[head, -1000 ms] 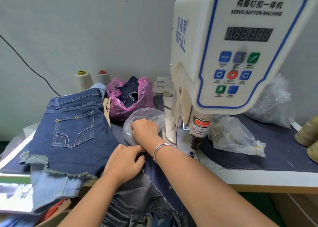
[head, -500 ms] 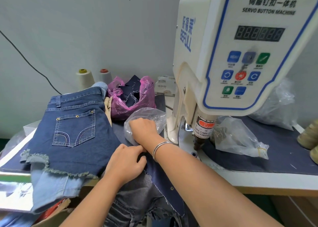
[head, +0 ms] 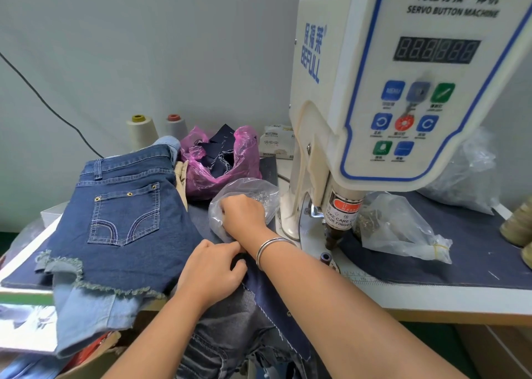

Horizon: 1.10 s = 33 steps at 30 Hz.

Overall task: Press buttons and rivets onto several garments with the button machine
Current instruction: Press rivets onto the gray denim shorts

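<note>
1. Servo button machine [head: 397, 91]: stands at right, white head with a blue-edged control panel; its punch [head: 334, 237] hangs over the lower die [head: 325, 257], nothing between them.
2. Right hand [head: 243, 216]: reaches into a clear bag of small metal parts [head: 259, 194] just left of the machine base. Fingers curled inside; whether they pinch a piece, cannot tell. Silver bangle [head: 272, 247] on the wrist.
3. Left hand [head: 211, 272]: fingers bunched, gripping the edge of a dark denim garment [head: 276, 306] at the near table edge, touching the right wrist.
4. Step, as judged: fetching a rivet or button before loading. Next move calls for seating the piece on the die and sliding the held denim under the punch, fingers kept out.
5. Left: finished-looking denim shorts [head: 123, 220] with rivets on the pocket, lying on lighter denim.
6. Hard to read: right fingertips hidden by the hand; bag contents too small to identify; display unlit or blurred.
</note>
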### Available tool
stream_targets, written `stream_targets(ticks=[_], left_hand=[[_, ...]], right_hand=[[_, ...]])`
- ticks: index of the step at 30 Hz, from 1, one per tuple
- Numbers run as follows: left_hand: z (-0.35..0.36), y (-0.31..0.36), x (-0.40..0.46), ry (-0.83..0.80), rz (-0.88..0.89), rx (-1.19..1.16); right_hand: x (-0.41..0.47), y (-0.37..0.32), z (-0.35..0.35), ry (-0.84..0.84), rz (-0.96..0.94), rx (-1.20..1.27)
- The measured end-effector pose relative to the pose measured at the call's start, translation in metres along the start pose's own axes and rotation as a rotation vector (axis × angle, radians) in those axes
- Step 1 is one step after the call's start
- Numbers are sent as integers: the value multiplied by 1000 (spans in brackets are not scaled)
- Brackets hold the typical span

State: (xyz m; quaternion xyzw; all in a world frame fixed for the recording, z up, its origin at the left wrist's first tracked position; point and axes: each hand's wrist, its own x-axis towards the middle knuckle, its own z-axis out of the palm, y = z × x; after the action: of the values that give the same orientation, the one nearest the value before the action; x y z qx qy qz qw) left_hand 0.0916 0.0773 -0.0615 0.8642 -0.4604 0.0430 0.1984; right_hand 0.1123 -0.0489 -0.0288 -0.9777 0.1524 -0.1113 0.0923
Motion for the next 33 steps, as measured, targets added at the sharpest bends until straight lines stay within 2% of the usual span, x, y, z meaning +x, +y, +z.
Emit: stream_targets(ticks=[14, 26, 33], left_hand=[[3, -2, 0, 32, 8, -1], [3, -1, 1, 56, 14, -44], [3, -1, 1, 48, 27, -18]], right_hand=[[-5, 5, 1, -10, 24, 22], [3, -6, -1, -116, 200, 70], [-5, 0, -5, -27, 154, 138]])
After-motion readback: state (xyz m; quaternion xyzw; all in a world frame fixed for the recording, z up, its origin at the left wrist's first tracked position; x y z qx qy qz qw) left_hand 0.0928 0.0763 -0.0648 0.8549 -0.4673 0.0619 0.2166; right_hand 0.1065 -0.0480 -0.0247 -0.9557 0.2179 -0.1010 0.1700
